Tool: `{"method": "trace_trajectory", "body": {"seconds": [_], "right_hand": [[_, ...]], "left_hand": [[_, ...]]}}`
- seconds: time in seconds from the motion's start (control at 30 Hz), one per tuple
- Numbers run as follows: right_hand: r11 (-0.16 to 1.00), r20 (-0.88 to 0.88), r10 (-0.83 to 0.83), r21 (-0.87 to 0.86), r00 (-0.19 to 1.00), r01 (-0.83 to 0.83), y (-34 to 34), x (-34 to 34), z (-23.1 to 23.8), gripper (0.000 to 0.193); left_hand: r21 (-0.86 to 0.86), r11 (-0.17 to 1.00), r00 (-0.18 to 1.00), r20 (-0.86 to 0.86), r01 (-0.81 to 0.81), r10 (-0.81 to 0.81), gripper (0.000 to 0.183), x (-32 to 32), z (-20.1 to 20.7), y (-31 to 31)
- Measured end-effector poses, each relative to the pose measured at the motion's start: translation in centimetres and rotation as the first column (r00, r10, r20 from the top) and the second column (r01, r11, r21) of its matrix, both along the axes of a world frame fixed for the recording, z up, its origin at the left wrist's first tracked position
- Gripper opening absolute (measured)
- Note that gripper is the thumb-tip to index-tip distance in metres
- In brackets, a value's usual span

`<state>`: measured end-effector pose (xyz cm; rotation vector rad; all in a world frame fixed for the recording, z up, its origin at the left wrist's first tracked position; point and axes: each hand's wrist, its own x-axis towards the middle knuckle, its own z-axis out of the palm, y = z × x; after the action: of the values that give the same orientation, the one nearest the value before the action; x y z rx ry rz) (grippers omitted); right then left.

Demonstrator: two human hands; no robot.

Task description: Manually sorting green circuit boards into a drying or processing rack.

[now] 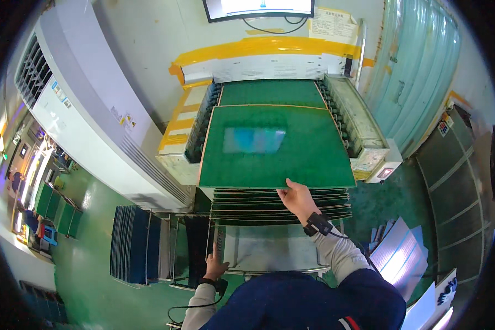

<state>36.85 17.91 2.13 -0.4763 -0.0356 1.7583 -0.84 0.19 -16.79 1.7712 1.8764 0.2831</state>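
Note:
A large green panel (269,143) with a glossy face lies on the roller conveyor, its near edge jutting out over the front end. My right hand (298,199) is closed on that near edge, finger and thumb at the rim. Behind it, a second green panel (272,93) lies on the rollers. Below the edge, several thin panels (280,208) stand in a row in a metal rack (269,250). At the rack's left side is my left hand (216,267), its index finger stretched forward along the rack; the other fingers are partly hidden.
Roller rails (346,132) flank the panels, with a machine housing behind. A tall white cabinet unit (102,110) stands left. Dark panels (131,245) fill another rack on the floor. Shiny sheets (399,256) lean at right near a grey ribbed unit (451,170). A monitor (261,8) hangs above.

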Motion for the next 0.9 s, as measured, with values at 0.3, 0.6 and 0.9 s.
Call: {"method": "trace_trajectory", "body": {"seconds": [0.3,0.6,0.9], "right_hand": [[0.998,0.140,-0.007,-0.066,0.990,0.016,-0.7,-0.8,-3.2,0.015],[0.996,0.186,-0.004,-0.092,0.983,0.021,-0.8,-1.4,-1.6,0.013],[0.996,0.224,0.028,-0.083,0.974,-0.010,-0.2,-1.5,-1.4,0.013]], "left_hand": [[0.036,0.999,1.000,-0.014,0.006,-0.005,0.121,-0.2,-0.1,-0.3],[0.015,1.000,1.000,-0.008,-0.012,0.012,0.121,-0.3,-0.4,-0.5],[0.010,1.000,1.000,0.001,-0.021,0.021,0.119,0.0,0.5,-0.5]]}}
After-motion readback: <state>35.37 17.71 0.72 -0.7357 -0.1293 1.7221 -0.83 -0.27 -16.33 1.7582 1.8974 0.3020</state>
